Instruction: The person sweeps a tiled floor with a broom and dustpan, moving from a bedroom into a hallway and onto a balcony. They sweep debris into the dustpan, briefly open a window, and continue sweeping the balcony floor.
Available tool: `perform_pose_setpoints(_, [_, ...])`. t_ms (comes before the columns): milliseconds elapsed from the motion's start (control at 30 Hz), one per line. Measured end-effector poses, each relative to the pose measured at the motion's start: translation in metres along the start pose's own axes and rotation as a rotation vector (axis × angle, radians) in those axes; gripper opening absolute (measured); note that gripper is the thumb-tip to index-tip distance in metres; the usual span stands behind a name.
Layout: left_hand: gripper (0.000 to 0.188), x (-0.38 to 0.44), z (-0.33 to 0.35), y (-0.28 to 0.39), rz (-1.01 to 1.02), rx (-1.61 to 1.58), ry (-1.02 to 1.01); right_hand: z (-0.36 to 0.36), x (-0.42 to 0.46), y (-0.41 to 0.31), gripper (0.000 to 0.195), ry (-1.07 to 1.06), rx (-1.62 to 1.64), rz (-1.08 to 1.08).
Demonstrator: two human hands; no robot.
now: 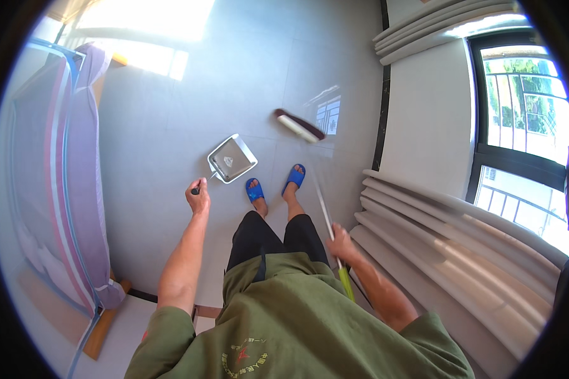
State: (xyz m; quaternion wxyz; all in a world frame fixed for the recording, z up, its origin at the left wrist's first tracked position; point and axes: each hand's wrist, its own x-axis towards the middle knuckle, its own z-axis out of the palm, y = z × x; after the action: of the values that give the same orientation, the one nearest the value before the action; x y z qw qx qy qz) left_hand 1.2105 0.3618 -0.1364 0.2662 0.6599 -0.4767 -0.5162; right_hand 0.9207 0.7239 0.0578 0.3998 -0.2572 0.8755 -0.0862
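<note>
My left hand [198, 195] grips the handle of a dustpan [237, 161], grey inside with a white rim. The pan lies in front of my feet, and a small pale patch shows in its middle. In my right hand [343, 244] is the pole of a broom [323, 203], with a lime-green grip end near my hip. The broom head [298, 126], white with dark red-brown bristles, is blurred and sits ahead and to the right of the dustpan, apart from it.
My feet in blue slippers [295, 175] stand on the glossy tile floor [170, 118]. At left is a bed [85, 142] with lilac cloth, netting and wooden legs. Beige curtains [436, 237] hang at right beside a barred, dark-framed window [521, 109].
</note>
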Motion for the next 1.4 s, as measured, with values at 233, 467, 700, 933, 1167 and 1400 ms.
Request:
perform_pose_setpoints(233, [0.026,-0.005,0.007,-0.009,0.036,-0.018,0.037,-0.043,-0.072,-0.080,0.064,-0.488,0.224,0.013])
perform_pose_setpoints(467, [0.030,-0.014,-0.036,-0.021,-0.154,-0.130,0.035,-0.104,-0.103,-0.129,0.063,-0.421,0.220,0.087])
perform_pose_setpoints(700, [0.035,-0.081,-0.106,-0.054,-0.323,-0.193,0.172,-0.099,0.018,-0.131,0.062,-0.081,-0.115,-0.238])
perform_pose_setpoints(933, [0.036,-0.142,-0.123,-0.111,-0.386,-0.275,0.402,-0.019,0.082,-0.115,0.048,-0.089,-0.440,-0.221])
perform_pose_setpoints(1167, [0.034,-0.174,-0.111,-0.118,-0.478,-0.318,0.449,-0.060,-0.039,-0.101,0.057,-0.645,-0.047,-0.123])
perform_pose_setpoints(1400, [0.031,-0.200,-0.114,-0.108,-0.538,-0.474,0.597,-0.124,-0.052,-0.156,0.061,-0.803,0.058,0.006])
